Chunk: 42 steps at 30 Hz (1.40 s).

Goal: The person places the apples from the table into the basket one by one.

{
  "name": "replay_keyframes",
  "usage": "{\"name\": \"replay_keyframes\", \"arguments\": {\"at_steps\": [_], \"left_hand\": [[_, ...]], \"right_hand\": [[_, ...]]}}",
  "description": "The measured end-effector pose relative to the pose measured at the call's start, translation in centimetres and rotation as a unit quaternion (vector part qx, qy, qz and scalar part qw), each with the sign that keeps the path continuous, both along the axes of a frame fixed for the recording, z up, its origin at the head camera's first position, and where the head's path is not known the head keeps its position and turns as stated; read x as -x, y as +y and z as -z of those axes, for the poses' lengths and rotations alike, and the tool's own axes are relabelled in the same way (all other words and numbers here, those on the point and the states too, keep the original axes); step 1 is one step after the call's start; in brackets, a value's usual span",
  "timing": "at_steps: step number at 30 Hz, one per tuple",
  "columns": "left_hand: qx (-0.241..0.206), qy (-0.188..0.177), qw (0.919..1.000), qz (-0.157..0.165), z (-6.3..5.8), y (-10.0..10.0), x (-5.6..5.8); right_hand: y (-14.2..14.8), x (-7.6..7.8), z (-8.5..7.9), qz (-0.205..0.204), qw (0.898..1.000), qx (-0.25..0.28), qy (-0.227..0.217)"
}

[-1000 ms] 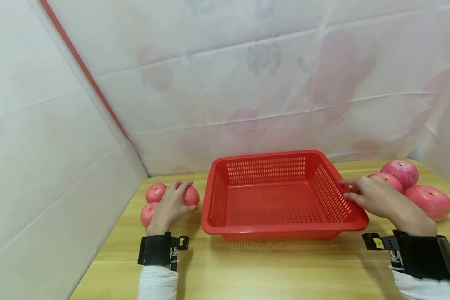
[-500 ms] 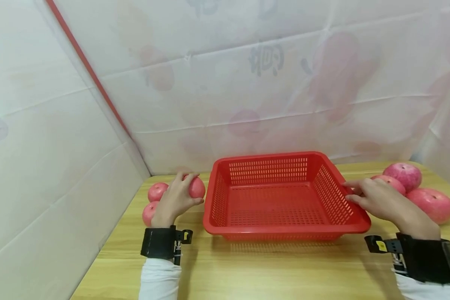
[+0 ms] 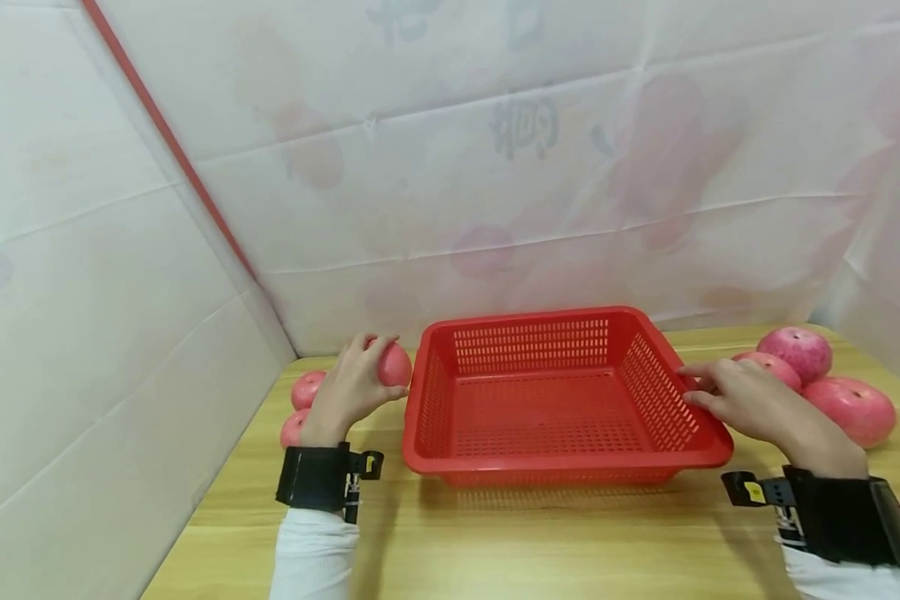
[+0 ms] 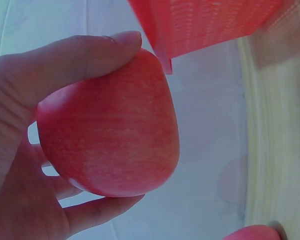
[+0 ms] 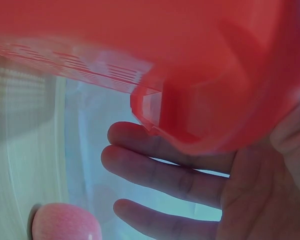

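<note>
My left hand (image 3: 354, 385) grips a red apple (image 3: 394, 365) just left of the rim of a red plastic basket (image 3: 555, 462). In the left wrist view the thumb lies over the top of the apple (image 4: 110, 125) and fingers curl beneath it; it is held above the table, with the basket rim close by. My right hand (image 3: 757, 404) holds the basket's right rim. In the right wrist view, the thumb is at the rim (image 5: 225, 135) and the other fingers extend under it. The basket has slotted walls, and no fruit shows inside.
Two apples, one of them here (image 3: 307, 389), lie left of my left hand, partly hidden by it. Several apples sit beyond my right hand, including a darker one (image 3: 795, 352). A pale printed sheet (image 3: 450, 192) walls off the wooden table (image 3: 540, 550).
My left hand has lifted the apple and carried it up and right, to the basket's left rim. The right hand stays on the right rim.
</note>
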<state>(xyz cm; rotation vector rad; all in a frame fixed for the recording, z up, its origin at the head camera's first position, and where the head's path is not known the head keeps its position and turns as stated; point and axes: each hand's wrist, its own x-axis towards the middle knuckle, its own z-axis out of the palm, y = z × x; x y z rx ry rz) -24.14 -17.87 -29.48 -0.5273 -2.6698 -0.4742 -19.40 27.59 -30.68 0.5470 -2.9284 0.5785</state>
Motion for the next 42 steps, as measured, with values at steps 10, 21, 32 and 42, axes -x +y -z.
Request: {"name": "replay_keyframes", "arguments": {"at_steps": [10,21,32,42], "left_hand": [[-0.001,-0.022,0.9998,0.004,-1.2,1.0,0.7],[-0.002,-0.025,0.9997,0.006,-2.5,2.4,1.3],[0.004,-0.026,0.9995,0.019,-3.0,4.3,1.7],[0.007,-0.030,0.9990,0.033,-3.0,5.6,2.5]], "right_hand": [[-0.1,0.0,0.0,0.000,1.000,0.002,0.002],[0.0,0.0,-0.1,0.000,1.000,0.007,-0.007],[-0.1,0.0,-0.1,0.003,1.000,0.010,-0.012],[-0.1,0.0,0.0,0.000,1.000,0.016,-0.021]]}}
